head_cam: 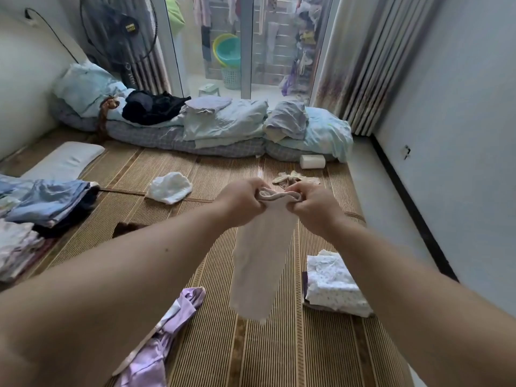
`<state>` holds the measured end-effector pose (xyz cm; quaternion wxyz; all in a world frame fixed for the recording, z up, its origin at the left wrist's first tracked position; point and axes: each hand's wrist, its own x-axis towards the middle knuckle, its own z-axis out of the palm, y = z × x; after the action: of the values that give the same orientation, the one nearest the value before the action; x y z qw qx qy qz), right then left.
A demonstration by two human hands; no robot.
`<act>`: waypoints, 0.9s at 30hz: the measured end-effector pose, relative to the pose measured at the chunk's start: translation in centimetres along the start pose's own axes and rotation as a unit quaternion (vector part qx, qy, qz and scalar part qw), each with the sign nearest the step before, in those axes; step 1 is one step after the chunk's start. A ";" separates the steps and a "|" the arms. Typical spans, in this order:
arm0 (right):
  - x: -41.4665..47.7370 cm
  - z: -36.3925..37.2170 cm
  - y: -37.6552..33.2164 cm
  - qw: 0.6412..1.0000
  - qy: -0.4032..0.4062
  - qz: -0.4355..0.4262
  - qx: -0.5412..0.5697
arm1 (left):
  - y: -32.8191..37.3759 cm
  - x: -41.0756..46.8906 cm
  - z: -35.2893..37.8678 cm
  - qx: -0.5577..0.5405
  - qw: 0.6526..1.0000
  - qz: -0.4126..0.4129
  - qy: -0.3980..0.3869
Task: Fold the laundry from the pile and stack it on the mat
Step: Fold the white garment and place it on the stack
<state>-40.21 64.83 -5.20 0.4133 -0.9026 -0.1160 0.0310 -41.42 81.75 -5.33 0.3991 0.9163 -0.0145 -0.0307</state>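
Nearby, lilac garment (156, 342), floral stack (335, 283), white cloth (169, 187).

I see both bare arms reaching from the lower corners toward the middle of the frame, forearms converging. The left hand (240, 201) and right hand (312, 203) sit close together at the same height, each fist closed, fingers curled inward, knuckles facing me.

Head-worn view, forward and down (wide-angle), close above mat (251, 344).
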 end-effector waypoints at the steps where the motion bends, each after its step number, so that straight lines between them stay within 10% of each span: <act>1: 0.6 0.2 0.4 1.000 0.010 -0.006 0.008 | -0.4 0.7 0.1 0.014 1.000 0.012 0.016; 12: -3.6 4.6 7.0 0.994 -0.102 -0.026 0.033 | -8.1 -2.6 6.3 0.025 0.996 0.088 0.002; 27: -18.1 19.9 27.0 0.876 -0.447 0.171 -0.057 | -24.0 -17.6 28.1 0.040 0.936 -0.084 -0.340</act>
<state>-55.84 58.22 -39.31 0.2537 -0.8204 -0.1339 0.4946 -60.80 78.46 -41.21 0.3293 0.8643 -0.0735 -0.3731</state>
